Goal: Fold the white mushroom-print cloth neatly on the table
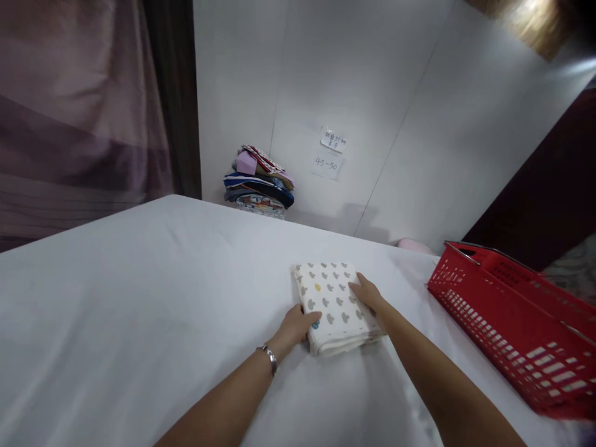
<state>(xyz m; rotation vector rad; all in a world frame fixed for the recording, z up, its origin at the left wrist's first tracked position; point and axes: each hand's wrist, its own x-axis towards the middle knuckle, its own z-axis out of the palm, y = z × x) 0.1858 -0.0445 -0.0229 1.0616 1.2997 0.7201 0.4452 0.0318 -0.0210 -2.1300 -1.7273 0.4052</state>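
Observation:
A folded white cloth with a grey mushroom-like print lies over the white-covered surface, in the middle of the view. My left hand grips its near left edge, thumb on top and fingers beneath or at the side. At the right edge, my right hand holds the cloth, with thumb and a finger on its top; the other fingers are mostly hidden. Several layers show at the near edge of the fold.
A red perforated basket stands at the right. Behind the far edge is a stack of folded fabrics against the white wall, which bears two paper notes. A pinkish curtain hangs at the left.

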